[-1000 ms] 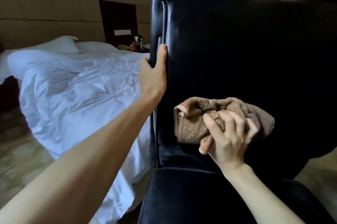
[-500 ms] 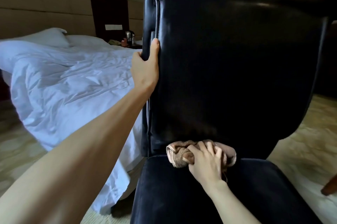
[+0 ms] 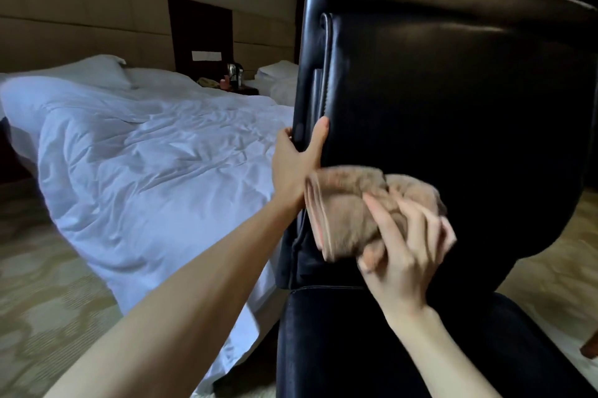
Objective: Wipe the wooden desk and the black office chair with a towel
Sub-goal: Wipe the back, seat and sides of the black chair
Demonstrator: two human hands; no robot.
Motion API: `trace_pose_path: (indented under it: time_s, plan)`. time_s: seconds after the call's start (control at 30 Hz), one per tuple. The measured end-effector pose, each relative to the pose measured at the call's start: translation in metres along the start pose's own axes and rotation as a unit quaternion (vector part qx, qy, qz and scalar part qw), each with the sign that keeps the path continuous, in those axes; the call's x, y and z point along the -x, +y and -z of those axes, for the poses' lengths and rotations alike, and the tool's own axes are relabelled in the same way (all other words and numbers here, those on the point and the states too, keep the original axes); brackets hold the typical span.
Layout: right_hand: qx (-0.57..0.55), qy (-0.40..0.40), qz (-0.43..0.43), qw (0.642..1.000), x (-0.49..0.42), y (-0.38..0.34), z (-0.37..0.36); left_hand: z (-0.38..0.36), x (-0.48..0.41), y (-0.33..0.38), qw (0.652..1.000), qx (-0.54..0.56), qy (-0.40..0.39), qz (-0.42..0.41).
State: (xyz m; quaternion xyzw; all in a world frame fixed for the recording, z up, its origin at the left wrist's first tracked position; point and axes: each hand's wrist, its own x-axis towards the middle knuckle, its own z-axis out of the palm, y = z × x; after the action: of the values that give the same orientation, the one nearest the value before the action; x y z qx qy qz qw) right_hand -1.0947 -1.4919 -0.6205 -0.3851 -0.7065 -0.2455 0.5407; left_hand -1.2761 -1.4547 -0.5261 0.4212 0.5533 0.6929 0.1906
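The black office chair fills the right half of the view, its leather backrest facing me and its seat below. My left hand grips the backrest's left edge, thumb on the front and fingers wrapped behind. My right hand holds a bunched brown towel and presses it against the lower left of the backrest, just right of my left wrist. The towel and right hand are blurred by motion. The wooden desk is out of view.
A bed with a rumpled white duvet stands close to the chair's left side. A dark nightstand with a kettle is behind it. Patterned carpet covers the floor on both sides. A reddish wooden piece shows at the right edge.
My right hand has carried the towel up from the crease between backrest and seat to the lower backrest. My left hand sits lower on the backrest edge. The view has shifted.
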Motion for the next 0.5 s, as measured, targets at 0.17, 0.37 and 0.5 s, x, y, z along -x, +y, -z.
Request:
trace_pose_path:
  time_s: [0.17,0.37,0.5]
  plan:
    - [0.062,-0.042,-0.039,0.996,0.014,-0.016,-0.045,0.000,-0.012,-0.003,0.999,-0.030,-0.026,-0.005]
    - [0.068,-0.040,-0.015,0.997,0.050,-0.008,-0.061,-0.003,-0.012,-0.009,1.000,-0.013,-0.004,0.003]
    - [0.087,-0.220,0.050,0.970,0.097,-0.008,-0.060,0.000,-0.011,-0.010,1.000,-0.014,-0.006,-0.002]
